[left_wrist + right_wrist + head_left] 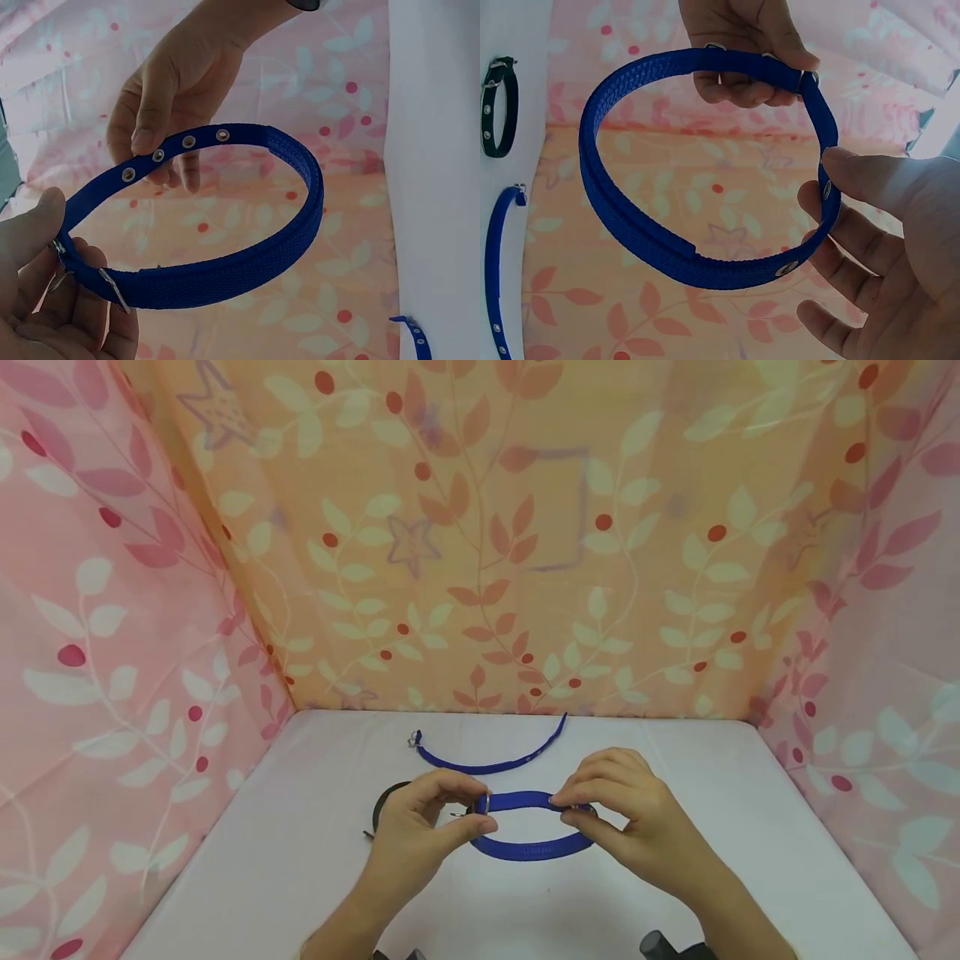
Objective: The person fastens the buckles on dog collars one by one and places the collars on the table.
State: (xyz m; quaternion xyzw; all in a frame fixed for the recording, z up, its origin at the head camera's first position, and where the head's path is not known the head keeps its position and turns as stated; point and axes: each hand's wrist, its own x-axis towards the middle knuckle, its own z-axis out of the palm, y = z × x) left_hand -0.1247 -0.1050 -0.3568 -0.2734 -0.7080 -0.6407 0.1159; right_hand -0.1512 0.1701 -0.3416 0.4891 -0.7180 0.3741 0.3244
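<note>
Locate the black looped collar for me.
In the head view, the black looped collar lies on the white table, partly hidden behind the left hand, left of the curved blue fabric strap.

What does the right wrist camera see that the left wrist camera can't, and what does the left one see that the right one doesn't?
Only the right wrist view shows the dark collar and the buckle of the loose blue strap.

Only the left wrist view shows that strap's tip, plus four metal-ringed holes together on the held blue collar.

Both show the held collar, the left hand and right hand gripping it, and the leafy cloth.
</note>
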